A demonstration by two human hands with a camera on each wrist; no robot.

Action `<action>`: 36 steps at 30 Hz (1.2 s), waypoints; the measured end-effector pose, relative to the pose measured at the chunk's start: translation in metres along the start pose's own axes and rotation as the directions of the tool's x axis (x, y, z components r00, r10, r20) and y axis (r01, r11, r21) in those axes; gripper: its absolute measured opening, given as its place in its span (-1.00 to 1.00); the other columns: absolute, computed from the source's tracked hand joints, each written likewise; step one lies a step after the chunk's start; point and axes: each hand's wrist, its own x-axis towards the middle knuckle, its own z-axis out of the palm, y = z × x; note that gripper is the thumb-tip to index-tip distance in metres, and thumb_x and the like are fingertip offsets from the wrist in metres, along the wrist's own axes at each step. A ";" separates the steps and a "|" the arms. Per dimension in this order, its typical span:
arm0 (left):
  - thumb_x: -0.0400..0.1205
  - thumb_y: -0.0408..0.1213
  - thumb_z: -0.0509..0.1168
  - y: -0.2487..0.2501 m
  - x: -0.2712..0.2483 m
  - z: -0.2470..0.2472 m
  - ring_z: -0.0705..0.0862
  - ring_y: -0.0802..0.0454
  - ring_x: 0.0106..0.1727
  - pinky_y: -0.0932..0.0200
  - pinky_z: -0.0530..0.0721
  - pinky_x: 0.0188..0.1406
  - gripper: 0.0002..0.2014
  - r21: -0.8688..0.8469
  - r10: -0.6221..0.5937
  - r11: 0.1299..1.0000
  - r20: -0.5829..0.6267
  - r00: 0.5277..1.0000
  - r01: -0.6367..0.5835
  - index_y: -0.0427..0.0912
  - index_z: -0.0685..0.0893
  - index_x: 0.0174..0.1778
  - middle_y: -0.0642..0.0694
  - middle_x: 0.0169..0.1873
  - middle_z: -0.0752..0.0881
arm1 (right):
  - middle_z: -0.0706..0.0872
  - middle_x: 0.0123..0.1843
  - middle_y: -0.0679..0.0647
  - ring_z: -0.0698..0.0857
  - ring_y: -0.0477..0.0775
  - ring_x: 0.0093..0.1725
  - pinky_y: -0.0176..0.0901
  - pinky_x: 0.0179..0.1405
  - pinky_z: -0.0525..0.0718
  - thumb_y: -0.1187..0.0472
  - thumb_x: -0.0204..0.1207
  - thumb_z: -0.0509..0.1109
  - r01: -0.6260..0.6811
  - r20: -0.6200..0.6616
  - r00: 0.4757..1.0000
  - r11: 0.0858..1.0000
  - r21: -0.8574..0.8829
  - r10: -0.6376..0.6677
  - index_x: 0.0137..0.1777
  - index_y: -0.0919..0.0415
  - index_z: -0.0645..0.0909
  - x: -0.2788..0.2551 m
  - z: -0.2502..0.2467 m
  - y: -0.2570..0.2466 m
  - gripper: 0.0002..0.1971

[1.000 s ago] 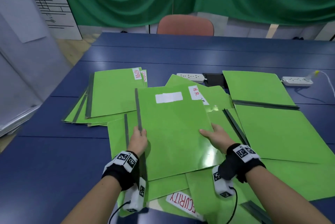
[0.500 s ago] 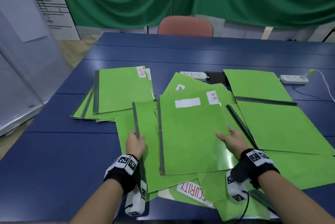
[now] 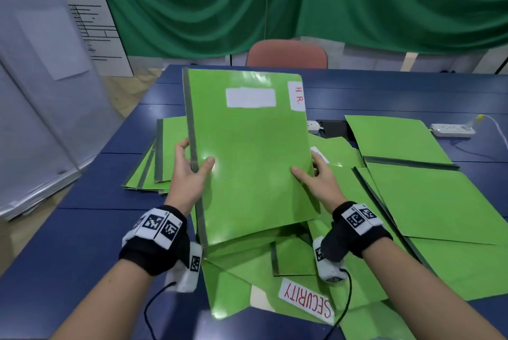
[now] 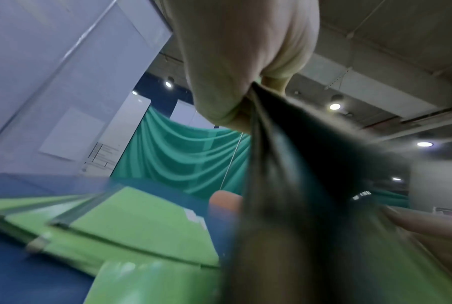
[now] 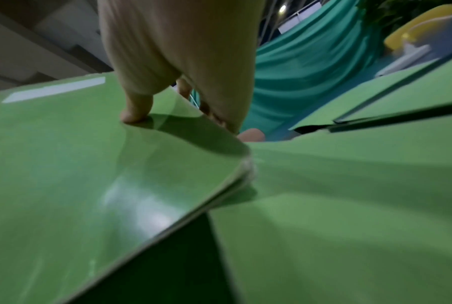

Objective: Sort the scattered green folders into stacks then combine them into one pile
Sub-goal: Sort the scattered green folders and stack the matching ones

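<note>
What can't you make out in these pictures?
- Head view: the lifted folder hides the stack labels, the fingers behind it and how many folders are held.
- Left wrist view: the folder spine is a dark blur.
- Right wrist view: the power strip is blurred.

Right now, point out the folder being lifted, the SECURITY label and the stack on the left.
lifted folder (image 3: 247,163), head view, middle of its front cover.
SECURITY label (image 3: 306,302), head view, centre of the white label.
left stack (image 3: 167,158), head view, top folder's visible cover.
</note>
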 end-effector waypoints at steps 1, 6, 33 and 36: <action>0.64 -0.36 0.24 0.008 0.001 -0.004 0.63 -0.20 0.13 -0.12 0.56 0.27 -0.45 -0.029 0.035 0.999 -0.002 0.999 -0.035 -0.07 0.16 0.49 -0.35 0.16 0.61 | 0.21 0.64 0.08 0.25 0.11 0.60 0.04 0.54 0.24 -0.02 0.42 0.48 0.013 0.013 1.000 1.000 -0.001 -0.013 0.64 0.17 0.07 0.003 0.003 -0.009 -0.11; 0.65 -0.44 0.21 0.036 0.010 -0.013 0.62 0.43 0.04 0.45 0.56 0.22 -0.54 -0.126 0.194 0.972 -0.058 0.979 -0.200 -0.32 0.25 0.46 0.03 0.17 0.61 | 0.41 0.54 0.08 0.43 0.11 0.51 0.16 0.50 0.41 -0.26 0.06 0.59 0.083 -0.010 0.997 0.987 0.138 -0.083 0.60 0.19 0.15 0.014 0.015 -0.038 0.15; 0.50 -0.28 0.44 -0.101 -0.011 -0.050 0.51 -0.28 0.37 -0.13 0.49 0.38 -0.35 0.261 -0.351 0.881 -0.197 0.915 0.394 -0.37 0.28 0.42 -0.36 0.38 0.49 | 0.26 0.61 0.23 0.31 0.21 0.57 0.05 0.49 0.34 0.12 0.52 0.40 -0.238 0.216 0.926 0.924 -0.300 0.309 0.61 0.30 0.07 -0.038 0.076 0.038 -0.23; 0.53 -0.29 0.41 -0.122 -0.021 -0.052 0.54 -0.30 0.33 -0.11 0.50 0.32 -0.39 0.400 -0.451 0.788 -0.145 0.881 0.469 -0.40 0.27 0.39 -0.40 0.33 0.52 | 0.34 0.55 0.27 0.41 0.22 0.50 -0.04 0.38 0.47 0.16 0.50 0.43 -0.246 0.247 0.881 0.837 -0.489 0.403 0.56 0.36 0.13 -0.042 0.076 0.057 -0.26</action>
